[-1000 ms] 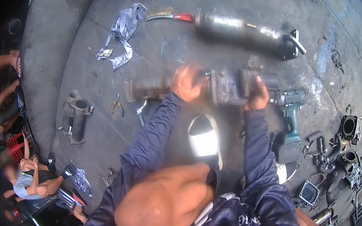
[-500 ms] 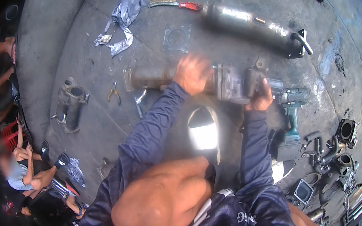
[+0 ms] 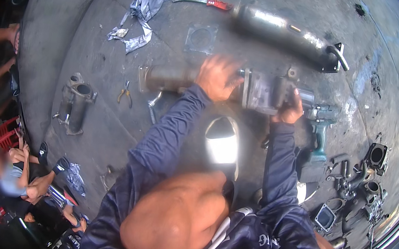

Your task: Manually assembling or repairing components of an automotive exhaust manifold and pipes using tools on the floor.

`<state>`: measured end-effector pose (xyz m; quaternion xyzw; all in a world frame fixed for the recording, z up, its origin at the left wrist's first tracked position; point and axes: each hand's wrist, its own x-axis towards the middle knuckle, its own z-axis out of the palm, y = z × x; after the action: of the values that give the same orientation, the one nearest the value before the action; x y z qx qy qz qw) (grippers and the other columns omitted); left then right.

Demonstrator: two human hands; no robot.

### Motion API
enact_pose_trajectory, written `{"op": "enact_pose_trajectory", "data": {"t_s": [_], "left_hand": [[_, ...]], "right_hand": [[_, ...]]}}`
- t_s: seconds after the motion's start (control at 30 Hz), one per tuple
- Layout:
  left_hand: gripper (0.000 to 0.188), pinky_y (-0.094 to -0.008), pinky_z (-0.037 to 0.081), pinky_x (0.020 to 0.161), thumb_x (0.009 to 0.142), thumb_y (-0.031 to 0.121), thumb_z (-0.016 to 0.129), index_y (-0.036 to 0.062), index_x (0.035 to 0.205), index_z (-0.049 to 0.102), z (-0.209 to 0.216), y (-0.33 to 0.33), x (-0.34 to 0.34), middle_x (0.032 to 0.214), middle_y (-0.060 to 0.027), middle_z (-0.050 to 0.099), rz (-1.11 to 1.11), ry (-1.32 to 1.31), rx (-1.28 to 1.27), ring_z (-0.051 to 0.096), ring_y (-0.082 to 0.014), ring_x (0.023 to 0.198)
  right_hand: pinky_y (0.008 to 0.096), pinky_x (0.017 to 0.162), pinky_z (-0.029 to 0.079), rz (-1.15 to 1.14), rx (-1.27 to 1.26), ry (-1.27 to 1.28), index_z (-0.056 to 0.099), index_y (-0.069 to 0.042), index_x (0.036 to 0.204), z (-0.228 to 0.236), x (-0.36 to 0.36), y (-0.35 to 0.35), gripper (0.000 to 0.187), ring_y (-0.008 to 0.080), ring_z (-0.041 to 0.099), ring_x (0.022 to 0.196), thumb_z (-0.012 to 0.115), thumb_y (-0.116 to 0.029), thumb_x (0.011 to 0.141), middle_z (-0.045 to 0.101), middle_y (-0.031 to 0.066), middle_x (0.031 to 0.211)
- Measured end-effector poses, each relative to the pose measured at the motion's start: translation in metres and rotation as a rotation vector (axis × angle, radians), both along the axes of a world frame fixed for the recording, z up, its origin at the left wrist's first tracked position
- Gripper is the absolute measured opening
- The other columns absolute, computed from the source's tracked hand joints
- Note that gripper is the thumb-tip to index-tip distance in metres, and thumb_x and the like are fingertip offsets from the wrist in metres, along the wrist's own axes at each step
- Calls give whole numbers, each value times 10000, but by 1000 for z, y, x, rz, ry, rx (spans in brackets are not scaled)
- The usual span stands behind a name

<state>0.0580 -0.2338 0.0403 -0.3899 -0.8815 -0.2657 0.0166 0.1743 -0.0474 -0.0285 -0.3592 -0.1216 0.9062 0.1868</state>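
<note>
A brown metal pipe [image 3: 167, 79] with an end flange lies across the floor, joined in line with a grey flanged metal housing [image 3: 263, 90]. My left hand [image 3: 216, 78] is over the pipe beside the flange joint, its fingertips near a bolt [image 3: 241, 73] at the flange's upper edge. Motion smears those fingers, so their grip is unclear. Wrapped around the housing's right part, my right hand [image 3: 289, 110] has its thumb on top; the other fingers are mostly hidden. Right of that hand stands a teal cordless impact wrench [image 3: 319, 138], its head close to the housing's end.
Beyond the pipe lie a large metal canister [image 3: 284, 32], a red-handled wire brush [image 3: 218, 4], a grey rag [image 3: 147, 7] and a square gasket [image 3: 201, 39]. Pliers [image 3: 125, 94], a socket handle [image 3: 153, 108] and a twin-port casting [image 3: 77, 107] sit left. Several metal parts [image 3: 364, 188] lie right.
The whole view has shifted slightly. My left hand stays by the flange with its fingers blurred in both frames, now reaching toward the bolt. My right hand keeps its hold on the housing.
</note>
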Motion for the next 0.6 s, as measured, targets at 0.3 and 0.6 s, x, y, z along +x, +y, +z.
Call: {"op": "enact_pose_trajectory", "data": {"t_s": [0.3,0.6], "left_hand": [[268,-429,421,864,858,299,558,74,993,617,-13,-3,-7,1052,-107,609,36,-64,-30,547,-316,983],[336,-433,404,902,851,333,568,92,1084,587,-17,-14,-8,1110,-109,591,34,-115,-144,527,-321,1036]], "right_hand": [[385,833,530,2,5,17,604,-7,1004,-1,-6,2,249,242,650,852,625,-115,780,657,108,948],[388,845,524,0,-5,6,602,-11,1004,4,-7,-3,250,241,646,867,620,-116,778,653,104,952]]}}
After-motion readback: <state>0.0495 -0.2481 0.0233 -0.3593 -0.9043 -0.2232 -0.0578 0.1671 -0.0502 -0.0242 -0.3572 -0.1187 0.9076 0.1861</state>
